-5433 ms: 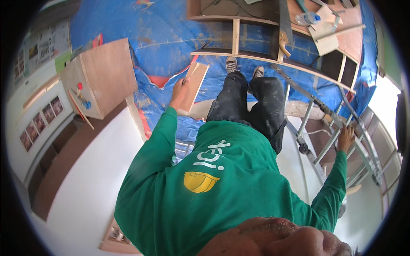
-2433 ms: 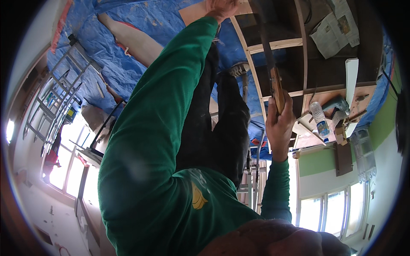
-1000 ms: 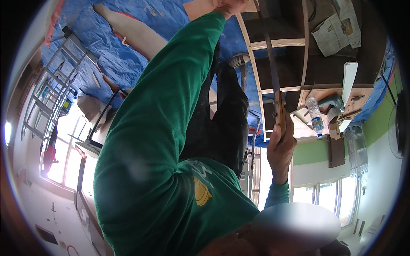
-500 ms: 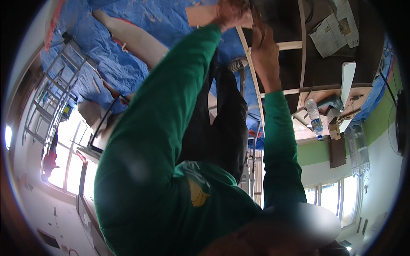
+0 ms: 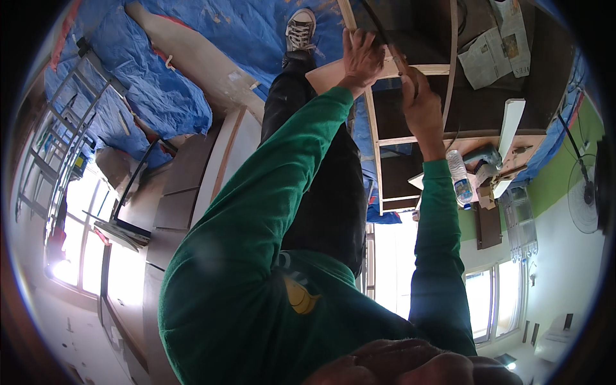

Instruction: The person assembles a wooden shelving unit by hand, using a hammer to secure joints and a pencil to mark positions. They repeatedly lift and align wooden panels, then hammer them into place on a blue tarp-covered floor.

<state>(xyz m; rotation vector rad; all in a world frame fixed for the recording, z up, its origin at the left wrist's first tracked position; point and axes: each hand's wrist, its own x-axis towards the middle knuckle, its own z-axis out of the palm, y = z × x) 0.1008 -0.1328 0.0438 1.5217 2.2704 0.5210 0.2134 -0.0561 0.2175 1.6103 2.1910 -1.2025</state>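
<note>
My left hand is closed over a flat, light-brown wooden board, where it crosses a narrow strip of a wooden frame. The board's left end sticks out past my wrist. Just to the right, my right hand is wrapped around the light-brown handle of a tool with a long, narrow, dark blade, which looks like a handsaw. The blade slants up and left, its far end cut off by the picture's top edge. The tool's handle end lies close to the board's right end.
Dark panels back the frame, with newspaper sheets on them. To the right lie a water bottle, a power drill and a white strip. Blue sheeting covers the floor; a metal ladder stands left.
Both hands now appear lower in the picture, with the board and tool in fuller sight. My left hand is farther right, over the frame strip. A shoe shows at the top.
</note>
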